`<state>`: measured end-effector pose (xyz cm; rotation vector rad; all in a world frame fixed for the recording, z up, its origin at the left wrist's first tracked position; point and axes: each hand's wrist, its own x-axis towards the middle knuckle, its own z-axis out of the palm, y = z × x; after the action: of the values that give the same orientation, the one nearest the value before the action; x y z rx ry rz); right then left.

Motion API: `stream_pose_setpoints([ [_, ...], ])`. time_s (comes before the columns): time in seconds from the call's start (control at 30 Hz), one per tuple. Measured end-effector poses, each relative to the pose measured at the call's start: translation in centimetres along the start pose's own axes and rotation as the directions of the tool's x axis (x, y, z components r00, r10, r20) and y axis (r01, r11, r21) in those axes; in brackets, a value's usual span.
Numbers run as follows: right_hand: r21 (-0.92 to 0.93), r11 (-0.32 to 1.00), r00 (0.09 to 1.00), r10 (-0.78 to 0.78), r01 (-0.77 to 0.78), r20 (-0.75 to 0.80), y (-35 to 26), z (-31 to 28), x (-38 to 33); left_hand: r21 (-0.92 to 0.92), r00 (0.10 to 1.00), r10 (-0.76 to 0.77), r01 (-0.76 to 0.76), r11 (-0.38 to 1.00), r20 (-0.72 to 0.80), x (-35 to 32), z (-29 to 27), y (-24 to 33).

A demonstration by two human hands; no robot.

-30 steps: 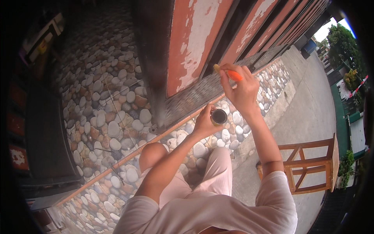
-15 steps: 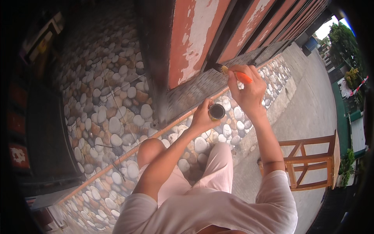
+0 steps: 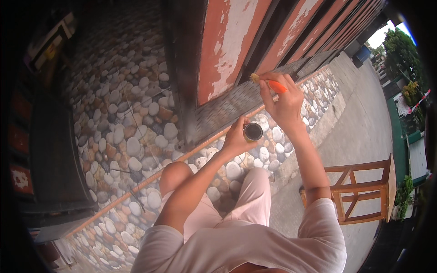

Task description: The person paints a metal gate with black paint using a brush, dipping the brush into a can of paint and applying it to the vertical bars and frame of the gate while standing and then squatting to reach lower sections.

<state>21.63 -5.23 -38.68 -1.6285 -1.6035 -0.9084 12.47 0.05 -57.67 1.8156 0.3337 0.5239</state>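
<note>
At the far left, the pebble-faced wall (image 3: 132,132) runs down to a thin orange trim strip (image 3: 150,179) along its lower part. Next comes the dark door post (image 3: 186,68) and the red-orange door panel (image 3: 227,45), whose paint has flaked away in big pale patches.

Just right of the post, the left hand (image 3: 236,136) is curled around a small dark paint can (image 3: 252,131), held upright with its open mouth facing up, close in front of the tiled ledge (image 3: 236,104) at the foot of the door. Above and slightly right, the right hand (image 3: 284,102) pinches an orange-handled brush (image 3: 273,85), its bristle end at the bottom edge of the panel. The can sits just below the brush hand, near it but not touching.

Further right, a wooden chair (image 3: 359,191) stands on the concrete pavement (image 3: 359,123), well apart from both hands.

The likely trouble: the can is gripped one-handed over the knees in pale trousers (image 3: 248,195), so a tilt could spill paint onto them or the pebbles. A loaded brush carried between can and panel could drip, and loose flakes may lift into the wet coat.
</note>
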Motion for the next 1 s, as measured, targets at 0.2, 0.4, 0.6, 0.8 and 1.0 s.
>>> stream_pose_setpoints([
  [0.2,-0.136,0.991,0.997,0.001,-0.011,-0.075,-0.6,-0.7,0.9,-0.001,1.0,0.022,-0.022,1.0,-0.001,0.1,-0.1,0.0],
  [0.4,-0.068,0.998,0.999,0.015,-0.018,-0.045,-0.6,0.4,0.7,-0.012,0.999,0.034,-0.034,0.999,0.005,0.3,0.1,-0.4],
  [0.6,-0.148,0.989,0.985,-0.012,-0.014,-0.173,-0.6,-0.5,2.4,0.016,1.0,0.008,-0.009,1.0,0.018,-0.1,-0.1,0.2],
  [0.8,-0.171,0.985,0.999,0.025,-0.029,-0.025,-1.0,0.0,1.6,-0.036,1.0,0.001,0.0,0.999,0.029,0.1,-0.4,-0.1],
  [1.0,-0.144,0.989,0.959,-0.07,0.031,-0.273,-0.2,-1.7,4.0,0.027,1.0,0.01,-0.011,1.0,0.025,-0.2,-0.2,0.3],
])
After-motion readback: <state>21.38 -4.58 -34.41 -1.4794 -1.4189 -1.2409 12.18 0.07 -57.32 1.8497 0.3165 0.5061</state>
